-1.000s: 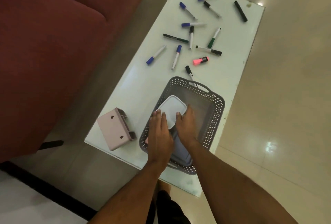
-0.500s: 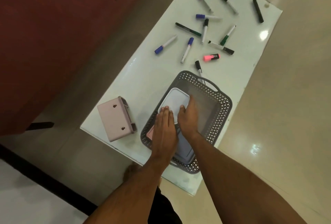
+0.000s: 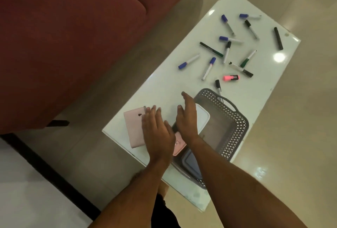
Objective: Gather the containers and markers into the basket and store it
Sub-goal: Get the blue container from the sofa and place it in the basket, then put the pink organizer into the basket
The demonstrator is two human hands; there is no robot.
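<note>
Far left, a red sofa (image 3: pixel 63 45) crowds the long edge of the table (image 3: pixel 160 89); only a narrow strip of floor between. Pink container (image 3: pixel 134 127) sits at the near left corner, close to the edge, still outside the basket. Our left hand (image 3: pixel 157 131) hovers over it, fingers spread, gripping nothing. Our right hand (image 3: pixel 187 118), fingers straight, holds nothing above the basket (image 3: pixel 235 125), which already carries a white-lidded container (image 3: pixel 203 118), a pink one and a bluish one. Basket overhangs the near edge slightly, we judge. Right and beyond, the markers (image 3: pixel 209 65) lie scattered, all ungathered, plus a pink highlighter (image 3: pixel 231 77). Most work remains; open floor lies right.
</note>
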